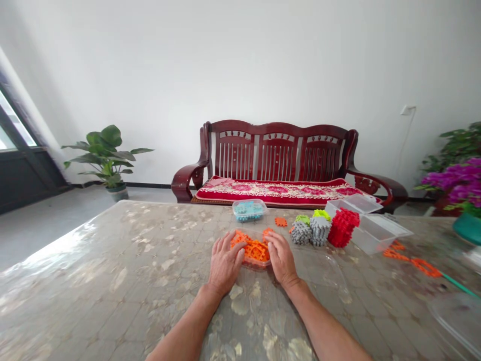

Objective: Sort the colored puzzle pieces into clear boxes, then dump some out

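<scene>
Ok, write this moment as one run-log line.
left hand: flat on clear plastic tray of orange toy pieces | right hand: against tray's right side

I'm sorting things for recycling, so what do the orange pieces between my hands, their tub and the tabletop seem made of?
Orange pieces: likely moulded plastic, given the uniform bright colour and toothed edges. Tub: probably thin clear plastic; the pieces show through its wall. Tabletop: marbled pattern under what seems a glossy clear sheet, judging by window glare; stone or print, I cannot tell.
</scene>
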{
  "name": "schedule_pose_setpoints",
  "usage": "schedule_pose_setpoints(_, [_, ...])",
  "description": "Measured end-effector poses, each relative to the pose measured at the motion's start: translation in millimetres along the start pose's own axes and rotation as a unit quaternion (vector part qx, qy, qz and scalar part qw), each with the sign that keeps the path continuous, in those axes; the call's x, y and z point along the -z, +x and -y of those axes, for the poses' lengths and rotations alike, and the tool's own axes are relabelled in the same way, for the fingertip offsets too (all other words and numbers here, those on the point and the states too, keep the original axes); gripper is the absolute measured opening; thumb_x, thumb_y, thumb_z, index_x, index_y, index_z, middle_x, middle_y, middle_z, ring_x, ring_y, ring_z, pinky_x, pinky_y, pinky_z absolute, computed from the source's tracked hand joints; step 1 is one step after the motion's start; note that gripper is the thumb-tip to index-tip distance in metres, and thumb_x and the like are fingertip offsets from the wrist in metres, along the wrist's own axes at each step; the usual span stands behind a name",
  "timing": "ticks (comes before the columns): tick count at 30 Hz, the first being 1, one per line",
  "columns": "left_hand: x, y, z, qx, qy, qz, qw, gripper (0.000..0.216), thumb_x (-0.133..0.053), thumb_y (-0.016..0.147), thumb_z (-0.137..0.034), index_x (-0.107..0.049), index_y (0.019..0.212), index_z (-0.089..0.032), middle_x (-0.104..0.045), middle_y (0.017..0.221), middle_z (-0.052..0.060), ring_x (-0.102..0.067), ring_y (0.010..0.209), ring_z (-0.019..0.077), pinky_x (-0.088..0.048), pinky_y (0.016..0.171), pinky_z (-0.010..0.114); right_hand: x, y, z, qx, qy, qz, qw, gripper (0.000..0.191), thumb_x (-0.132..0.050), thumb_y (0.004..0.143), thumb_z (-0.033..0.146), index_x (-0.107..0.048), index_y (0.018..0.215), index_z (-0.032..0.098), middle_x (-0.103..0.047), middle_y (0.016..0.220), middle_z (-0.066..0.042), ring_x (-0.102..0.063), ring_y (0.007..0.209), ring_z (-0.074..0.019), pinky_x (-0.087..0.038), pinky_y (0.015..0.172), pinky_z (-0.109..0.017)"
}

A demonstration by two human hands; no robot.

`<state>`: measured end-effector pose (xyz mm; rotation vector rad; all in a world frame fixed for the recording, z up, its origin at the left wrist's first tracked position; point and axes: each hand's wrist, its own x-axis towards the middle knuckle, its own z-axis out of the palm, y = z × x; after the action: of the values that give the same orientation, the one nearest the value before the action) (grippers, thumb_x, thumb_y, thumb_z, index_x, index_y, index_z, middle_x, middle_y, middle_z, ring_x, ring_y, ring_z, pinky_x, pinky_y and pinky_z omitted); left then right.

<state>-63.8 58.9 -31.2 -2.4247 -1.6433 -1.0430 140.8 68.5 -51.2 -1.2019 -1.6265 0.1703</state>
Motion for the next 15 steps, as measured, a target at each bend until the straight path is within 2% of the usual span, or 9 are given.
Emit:
schedule_pose_setpoints(5, [1.6,1.6,-0.9,-0.008,-0.007,0.005,1.000,0.032,-0.045,0.094,-0.025,-0.069,0.115,-0.033,-0.060,0.135,0.002,-0.043,0.133,0.0285,-0.036,0.110,0.048,-2.5,-1.1,-3.1,-0.006,-0.003,-0.005,1.000,0.036,-0.038,0.097,0.035,-0.066,0.114,0.021,-0.063,0.124,-0.010,-0.054,0.120,-0.0217,-0.041,0.108,-0.044])
schedule_pose_setpoints(9, [4.6,2.0,-3.2,0.000,0.006,-0.008,1.000,0.036,-0.048,0.093,-0.024,-0.064,0.123,-0.035,-0.067,0.125,0.001,-0.049,0.128,0.0287,-0.028,0.113,0.052,-3.6,-0.8,-4.2,-0.009,-0.002,0.003,1.000,0.035,-0.037,0.097,0.033,-0.066,0.114,0.022,-0.063,0.124,-0.009,-0.054,0.121,-0.0212,-0.041,0.108,-0.043])
schedule_pose_setpoints(15, [4.7,1.1,-2.8,-0.018,0.016,-0.002,1.000,0.033,-0.047,0.094,-0.024,-0.068,0.115,-0.038,-0.066,0.128,-0.003,-0.046,0.133,0.0292,-0.018,0.116,0.055,-2.9,0.4,-2.7,-0.015,-0.002,0.013,1.000,0.035,-0.037,0.096,0.032,-0.068,0.109,0.022,-0.064,0.122,-0.009,-0.055,0.119,-0.0214,-0.041,0.108,-0.042])
